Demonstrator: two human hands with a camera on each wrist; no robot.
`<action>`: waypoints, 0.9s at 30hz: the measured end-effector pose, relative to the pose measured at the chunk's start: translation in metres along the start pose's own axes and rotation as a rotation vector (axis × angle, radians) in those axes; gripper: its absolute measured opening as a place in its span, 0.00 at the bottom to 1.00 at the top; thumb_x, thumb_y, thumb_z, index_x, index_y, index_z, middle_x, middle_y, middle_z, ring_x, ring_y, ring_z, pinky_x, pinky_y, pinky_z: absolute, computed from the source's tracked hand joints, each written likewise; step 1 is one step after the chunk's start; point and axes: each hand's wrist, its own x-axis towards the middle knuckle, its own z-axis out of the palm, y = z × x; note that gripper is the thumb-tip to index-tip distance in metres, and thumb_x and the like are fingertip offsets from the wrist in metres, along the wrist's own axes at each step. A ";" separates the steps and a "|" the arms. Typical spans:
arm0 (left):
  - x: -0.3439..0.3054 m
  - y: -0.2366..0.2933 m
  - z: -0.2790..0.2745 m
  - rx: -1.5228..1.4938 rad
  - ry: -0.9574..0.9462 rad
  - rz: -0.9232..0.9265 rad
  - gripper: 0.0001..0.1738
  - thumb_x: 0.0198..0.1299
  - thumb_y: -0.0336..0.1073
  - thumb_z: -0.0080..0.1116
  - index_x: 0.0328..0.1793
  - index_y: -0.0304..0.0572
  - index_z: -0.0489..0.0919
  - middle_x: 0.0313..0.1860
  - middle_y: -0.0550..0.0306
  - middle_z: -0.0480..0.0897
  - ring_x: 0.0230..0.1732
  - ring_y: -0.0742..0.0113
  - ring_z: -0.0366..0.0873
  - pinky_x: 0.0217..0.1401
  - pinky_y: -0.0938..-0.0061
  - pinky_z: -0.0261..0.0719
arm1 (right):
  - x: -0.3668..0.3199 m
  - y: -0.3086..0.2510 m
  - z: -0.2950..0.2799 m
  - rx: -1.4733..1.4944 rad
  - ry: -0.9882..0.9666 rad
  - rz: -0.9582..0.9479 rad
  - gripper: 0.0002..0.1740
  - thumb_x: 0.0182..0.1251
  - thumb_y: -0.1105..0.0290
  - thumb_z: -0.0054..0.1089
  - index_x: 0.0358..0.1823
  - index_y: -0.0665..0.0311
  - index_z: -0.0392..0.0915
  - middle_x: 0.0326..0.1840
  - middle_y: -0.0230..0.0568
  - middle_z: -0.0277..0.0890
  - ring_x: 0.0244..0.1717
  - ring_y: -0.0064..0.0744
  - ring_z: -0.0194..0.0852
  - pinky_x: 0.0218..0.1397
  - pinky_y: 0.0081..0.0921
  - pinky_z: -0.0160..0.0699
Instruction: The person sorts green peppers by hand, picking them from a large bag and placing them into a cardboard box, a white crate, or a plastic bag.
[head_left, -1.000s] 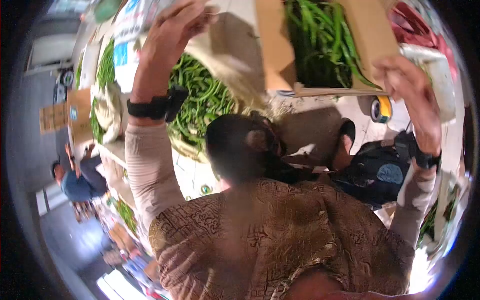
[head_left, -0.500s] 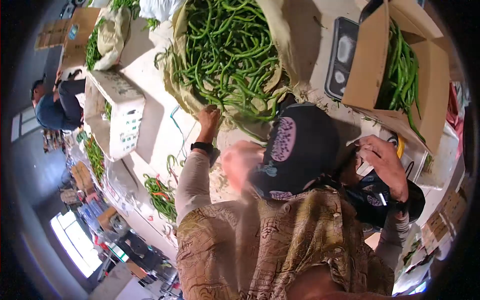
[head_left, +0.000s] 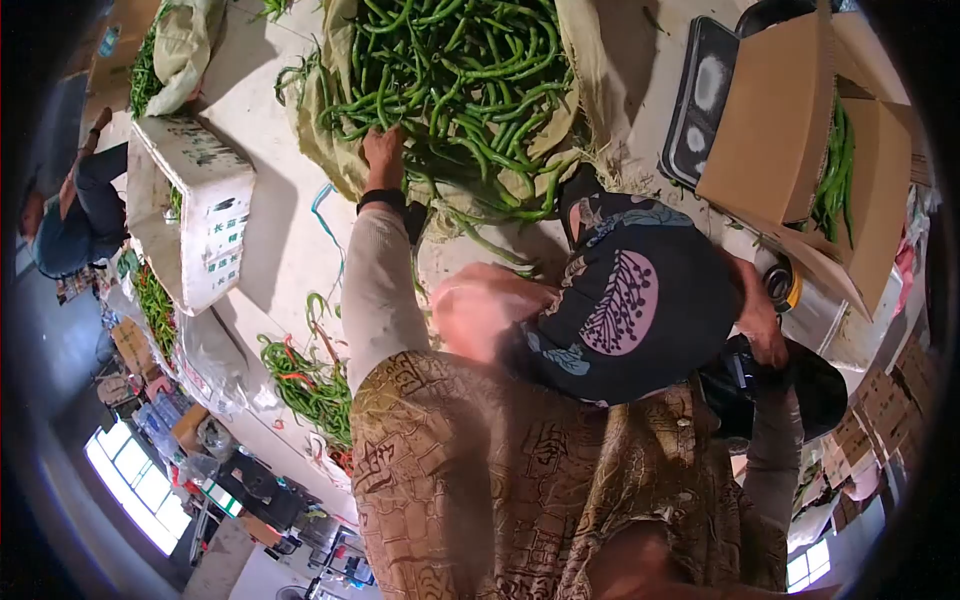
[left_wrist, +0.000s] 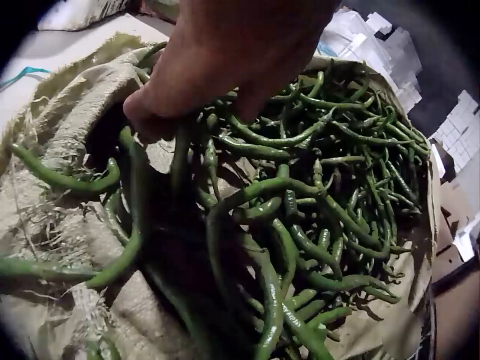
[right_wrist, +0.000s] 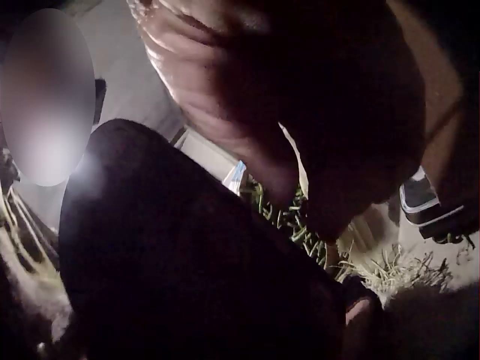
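My left hand (head_left: pixel 383 155) reaches over the near rim of a cloth sack (head_left: pixel 335 140) full of green chili peppers (head_left: pixel 450 90). In the left wrist view its fingers curl down among the peppers (left_wrist: pixel 270 292), with one pepper (left_wrist: pixel 180 161) right under them; the fingertips are partly hidden. Beside my knee, in dark printed trousers (head_left: pixel 690 260), my right hand (head_left: pixel 762 335) hangs loosely. The right wrist view is dark and shows that hand (right_wrist: pixel 247 97) with relaxed fingers pointing down.
An open cardboard box (head_left: pixel 765 120) with green chilies stands to the right, next to a black-edged plate (head_left: pixel 705 90). A yellow-and-black roll (head_left: pixel 785 285) lies near my knee. Leftward are a white foam box (head_left: pixel 215 240), a small chili pile (head_left: pixel 310 400) and a person (head_left: pixel 75 220).
My left hand, raised a second ago, came down to the sack's rim and then moved farther in among the peppers. My right hand dropped from beside the box to my knee.
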 end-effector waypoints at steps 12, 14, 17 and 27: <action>-0.215 0.127 0.008 0.135 -0.633 0.285 0.22 0.53 0.24 0.55 0.56 0.43 0.78 0.45 0.55 0.81 0.37 0.66 0.77 0.39 0.76 0.75 | 0.015 -0.039 0.001 -0.015 -0.183 -0.071 0.20 0.68 0.63 0.55 0.54 0.70 0.75 0.49 0.46 0.79 0.48 0.30 0.75 0.54 0.26 0.70; -0.227 0.109 0.032 0.441 -0.528 0.545 0.35 0.41 0.21 0.55 0.62 0.47 0.75 0.56 0.43 0.73 0.54 0.44 0.72 0.55 0.60 0.74 | 0.012 -0.043 0.004 0.096 -0.207 -0.110 0.20 0.68 0.63 0.55 0.55 0.70 0.74 0.50 0.46 0.79 0.49 0.31 0.74 0.55 0.26 0.70; -0.230 0.088 0.053 0.893 -0.426 0.849 0.33 0.46 0.25 0.56 0.64 0.51 0.73 0.61 0.45 0.70 0.60 0.48 0.68 0.55 0.60 0.73 | 0.008 -0.034 0.003 0.159 -0.224 -0.097 0.20 0.68 0.64 0.55 0.57 0.69 0.74 0.52 0.46 0.79 0.50 0.31 0.74 0.56 0.26 0.70; -0.214 0.077 0.066 1.119 -0.578 1.116 0.23 0.55 0.35 0.51 0.59 0.48 0.74 0.61 0.50 0.67 0.60 0.50 0.65 0.65 0.54 0.61 | 0.005 -0.008 0.001 0.262 -0.266 -0.075 0.23 0.68 0.64 0.55 0.60 0.68 0.72 0.55 0.47 0.77 0.53 0.31 0.73 0.58 0.28 0.70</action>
